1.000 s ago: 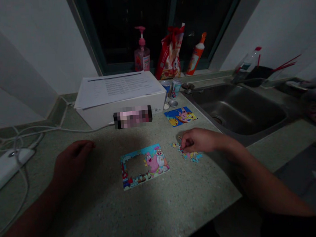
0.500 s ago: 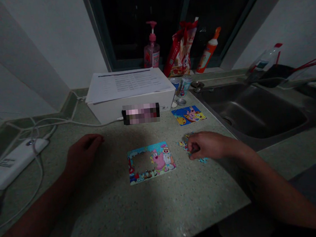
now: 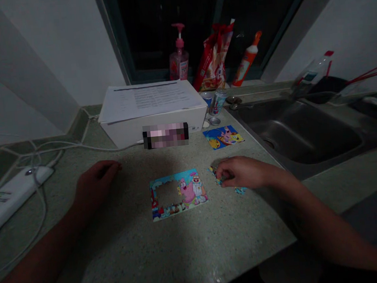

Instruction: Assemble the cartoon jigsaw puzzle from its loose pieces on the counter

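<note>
Hands [image 3: 98, 182] [image 3: 239, 173] either side of jigsaw puzzle [image 3: 189, 193]

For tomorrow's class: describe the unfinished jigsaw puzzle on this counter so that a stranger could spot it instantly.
On the speckled countertop, find the white box stacked with papers. In front of it lies a jigsaw puzzle with a bare hole left of its cartoon figures, unlike the whole picture card to its right.
</note>
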Motion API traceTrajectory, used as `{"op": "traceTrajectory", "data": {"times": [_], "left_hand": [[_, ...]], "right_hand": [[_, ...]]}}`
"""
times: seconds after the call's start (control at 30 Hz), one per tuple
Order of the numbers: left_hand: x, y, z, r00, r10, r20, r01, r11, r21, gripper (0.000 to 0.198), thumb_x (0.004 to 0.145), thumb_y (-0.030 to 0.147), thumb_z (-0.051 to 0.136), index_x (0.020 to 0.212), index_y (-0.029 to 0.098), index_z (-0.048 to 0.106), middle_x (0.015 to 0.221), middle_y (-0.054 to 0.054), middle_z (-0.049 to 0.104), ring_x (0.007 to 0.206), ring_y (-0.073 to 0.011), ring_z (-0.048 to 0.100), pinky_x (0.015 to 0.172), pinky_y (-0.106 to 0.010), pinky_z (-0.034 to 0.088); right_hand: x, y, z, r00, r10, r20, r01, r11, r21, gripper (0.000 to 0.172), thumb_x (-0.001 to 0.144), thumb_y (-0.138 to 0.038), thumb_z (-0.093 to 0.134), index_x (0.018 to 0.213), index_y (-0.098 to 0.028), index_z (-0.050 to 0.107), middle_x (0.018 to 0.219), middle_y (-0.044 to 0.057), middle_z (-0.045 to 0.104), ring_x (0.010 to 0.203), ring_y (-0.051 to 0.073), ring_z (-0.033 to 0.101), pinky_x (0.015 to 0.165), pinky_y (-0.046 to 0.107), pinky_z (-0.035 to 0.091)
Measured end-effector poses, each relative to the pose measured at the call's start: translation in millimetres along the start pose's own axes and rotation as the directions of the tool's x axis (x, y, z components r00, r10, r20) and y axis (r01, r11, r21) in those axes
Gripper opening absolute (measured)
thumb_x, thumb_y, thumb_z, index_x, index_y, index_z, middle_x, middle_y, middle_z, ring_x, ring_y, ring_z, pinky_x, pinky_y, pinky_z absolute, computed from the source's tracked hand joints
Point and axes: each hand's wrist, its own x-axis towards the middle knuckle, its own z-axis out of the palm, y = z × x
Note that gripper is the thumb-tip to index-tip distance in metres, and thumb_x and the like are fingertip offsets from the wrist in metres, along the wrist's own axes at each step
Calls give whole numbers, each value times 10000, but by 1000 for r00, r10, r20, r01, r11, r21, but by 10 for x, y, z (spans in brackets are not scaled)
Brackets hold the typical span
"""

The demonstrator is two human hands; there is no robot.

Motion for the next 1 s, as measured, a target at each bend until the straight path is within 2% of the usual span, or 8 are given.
{"op": "traceTrajectory", "data": {"times": [0.1, 0.27, 0.37, 0.5, 0.7, 0.83, 1.0], "left_hand": [[9, -13, 13, 1000, -10, 8, 10, 1000, -1, 465, 810, 622, 560, 1003, 251, 762, 1102, -81, 859, 1089, -320, 781, 1062, -467, 574], [18, -26, 20, 1000, -12, 13, 12, 1000, -1, 477, 803, 632, 557, 1010, 252, 757, 1112, -82, 856, 1102, -324, 779, 1075, -465, 565], [13, -12, 6, 1000, -25, 19, 25, 1000, 2, 477, 788, 633, 552, 996, 254, 753, 1088, -79, 857, 1099, -327, 778, 1061, -461, 569], [5, 4, -11, 1000, -23, 16, 23, 1000, 10, 484, 789, 638, 546, 995, 253, 753, 1111, -80, 854, 1108, -327, 775, 1067, -461, 565], [40, -54, 9, 999, -24, 21, 23, 999, 27, 506, 798, 643, 552, 1033, 248, 766, 1118, -75, 857, 1106, -325, 773, 1062, -455, 564], [40, -72, 21, 1000, -14, 23, 14, 1000, 19, 518, 803, 650, 548, 1039, 246, 770, 1128, -78, 855, 1119, -327, 772, 1072, -457, 558], [10, -35, 14, 1000, -16, 22, 16, 1000, 1, 529, 790, 661, 546, 1027, 243, 768, 1101, -80, 857, 1107, -323, 776, 1067, -450, 564]], "right_hand": [[-12, 81, 2, 1000, -21, 5, 21, 999, 30, 187, 890, -204, 793, 1077, -213, 807, 856, 2, 722, 708, 161, 629, 673, 306, 425], [-34, 134, -36, 999, -37, -9, 37, 997, 72, 123, 909, -215, 742, 1013, -222, 809, 891, 13, 756, 739, 167, 657, 683, 303, 448], [-48, 176, -105, 994, -12, -109, 17, 999, 50, 134, 962, -272, 691, 1013, -228, 807, 872, 18, 763, 740, 178, 666, 701, 316, 463], [-57, 245, -186, 967, 24, -253, -42, 997, -69, 169, 970, -275, 662, 1048, -234, 806, 879, 31, 760, 759, 197, 672, 733, 339, 472], [4, 176, -99, 980, 21, -200, -46, 992, -119, 163, 950, -322, 742, 1077, -237, 797, 915, 36, 760, 816, 213, 686, 749, 338, 462], [41, 129, -28, 978, 3, -209, -38, 986, -163, 133, 947, -270, 736, 1066, -245, 791, 940, 39, 763, 849, 217, 681, 755, 332, 448], [28, 134, -39, 977, 6, -211, -40, 987, -155, 203, 963, -281, 710, 1151, -241, 777, 953, 42, 759, 839, 223, 683, 785, 351, 471]]}}
